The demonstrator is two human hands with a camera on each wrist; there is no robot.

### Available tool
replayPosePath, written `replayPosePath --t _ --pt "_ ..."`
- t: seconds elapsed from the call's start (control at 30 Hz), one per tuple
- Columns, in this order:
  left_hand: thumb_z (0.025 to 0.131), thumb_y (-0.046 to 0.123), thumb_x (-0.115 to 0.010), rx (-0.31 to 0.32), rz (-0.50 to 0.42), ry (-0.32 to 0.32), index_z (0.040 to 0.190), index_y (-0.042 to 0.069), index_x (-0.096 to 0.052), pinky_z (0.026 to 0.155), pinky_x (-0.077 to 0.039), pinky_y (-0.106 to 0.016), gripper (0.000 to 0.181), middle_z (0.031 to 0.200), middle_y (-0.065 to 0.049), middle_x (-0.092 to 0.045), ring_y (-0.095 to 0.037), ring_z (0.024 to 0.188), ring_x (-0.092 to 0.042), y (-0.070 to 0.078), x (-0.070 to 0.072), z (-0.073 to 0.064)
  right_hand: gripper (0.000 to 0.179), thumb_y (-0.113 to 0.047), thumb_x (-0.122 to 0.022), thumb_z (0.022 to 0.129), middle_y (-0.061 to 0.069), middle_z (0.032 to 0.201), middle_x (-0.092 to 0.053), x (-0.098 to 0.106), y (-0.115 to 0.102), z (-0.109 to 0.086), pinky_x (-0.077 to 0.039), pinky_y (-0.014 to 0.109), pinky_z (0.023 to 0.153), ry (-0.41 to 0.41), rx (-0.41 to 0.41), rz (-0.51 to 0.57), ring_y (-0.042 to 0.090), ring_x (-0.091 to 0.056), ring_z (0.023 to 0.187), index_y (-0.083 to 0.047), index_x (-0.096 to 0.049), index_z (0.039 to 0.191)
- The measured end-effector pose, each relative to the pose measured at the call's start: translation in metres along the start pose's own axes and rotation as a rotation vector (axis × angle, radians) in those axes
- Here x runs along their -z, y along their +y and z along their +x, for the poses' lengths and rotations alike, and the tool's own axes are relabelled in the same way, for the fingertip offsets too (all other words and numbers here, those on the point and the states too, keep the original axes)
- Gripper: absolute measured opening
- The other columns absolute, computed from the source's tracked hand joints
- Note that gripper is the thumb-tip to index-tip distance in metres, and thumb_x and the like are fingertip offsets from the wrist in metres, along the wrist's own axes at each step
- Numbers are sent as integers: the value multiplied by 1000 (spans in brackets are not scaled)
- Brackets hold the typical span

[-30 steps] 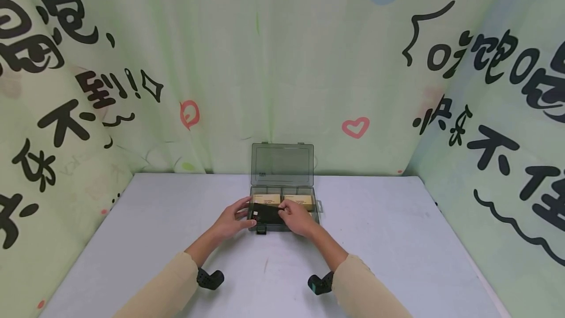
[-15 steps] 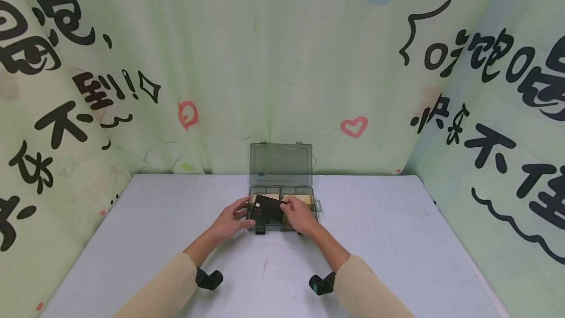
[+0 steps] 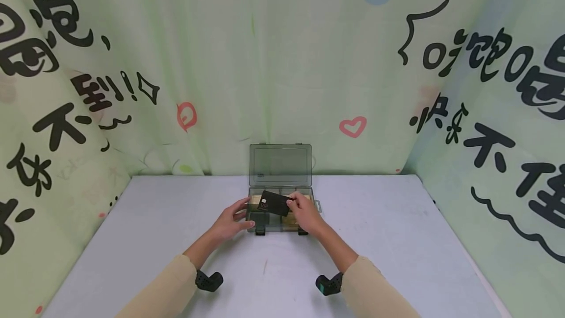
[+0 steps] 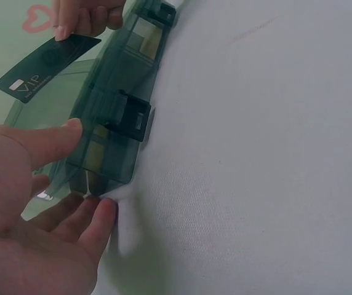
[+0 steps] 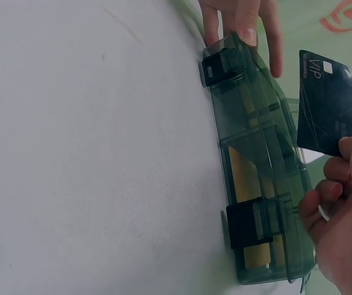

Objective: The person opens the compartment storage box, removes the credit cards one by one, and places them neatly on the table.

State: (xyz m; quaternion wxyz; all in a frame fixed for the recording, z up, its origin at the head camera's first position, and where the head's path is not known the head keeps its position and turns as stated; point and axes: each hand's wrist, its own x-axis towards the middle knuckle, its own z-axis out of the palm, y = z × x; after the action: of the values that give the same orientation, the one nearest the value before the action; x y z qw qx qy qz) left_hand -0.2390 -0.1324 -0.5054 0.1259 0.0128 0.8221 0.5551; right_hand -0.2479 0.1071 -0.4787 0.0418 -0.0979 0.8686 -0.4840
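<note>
A black card [image 3: 274, 203] printed with "VIP" is pinched at its right end between the thumb and fingers of my right hand [image 3: 306, 214]. It is tilted and held over a translucent grey-green plastic compartment box [image 3: 272, 228] whose lid [image 3: 280, 165] stands raised at the back. My left hand [image 3: 228, 221] rests at the box's left end, fingers spread, the thumb by the front corner. In the left wrist view, the fingertips [image 4: 106, 212] touch the box's end near the table. Yellowish boxes [image 3: 290, 221] sit inside compartments, partly hidden by the card and right hand.
The box stands near the back edge of a white-covered table [image 3: 145, 229]. Behind and at both sides hangs a pale green curtain [image 3: 220, 63] with black lettering. Black wrist devices [image 3: 209, 281] are worn at both wrists.
My right hand has lifted the card from the box's front left compartment, moving it up and to the right. The card has turned. My left hand stays at the box's left end.
</note>
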Motion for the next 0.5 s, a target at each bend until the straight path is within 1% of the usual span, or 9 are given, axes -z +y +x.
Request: replayPosePath --t 0.23,0.33,0.43,0.5 --pt "85 11 -73 -14 -1 -6 150 24 -37 107 -41 -55 75 152 -15 -41 -38 137 -43 0 0 1 14 -14 -45 102 7 88 -54 5 0 -1 -39 28 65 12 33 -7 16 -45 70 -4 -55 107" --pt "85 12 -73 -14 2 -9 150 23 -36 107 -40 -56 75 152 -16 -40 -39 137 -42 0 0 1 14 -13 -45 102 7 87 -54 6 0 0 -40 28 67 11 34 -8 16 -46 74 -4 -54 107" --pt "86 12 -73 -17 7 -11 150 23 -37 108 -40 -56 74 152 -16 -40 -39 137 -42 -1 0 2 14 -13 -44 103 11 92 -58 8 1 -2 -43 28 66 4 23 21 22 -56 78 -4 -52 108" --pt "86 12 -73 -18 12 -11 150 23 -36 108 -40 -56 74 152 -16 -40 -39 137 -42 -1 0 1 14 -14 -43 103 13 96 -60 9 0 -3 -46 30 65 -6 8 52 28 -61 80 -5 -51 110"
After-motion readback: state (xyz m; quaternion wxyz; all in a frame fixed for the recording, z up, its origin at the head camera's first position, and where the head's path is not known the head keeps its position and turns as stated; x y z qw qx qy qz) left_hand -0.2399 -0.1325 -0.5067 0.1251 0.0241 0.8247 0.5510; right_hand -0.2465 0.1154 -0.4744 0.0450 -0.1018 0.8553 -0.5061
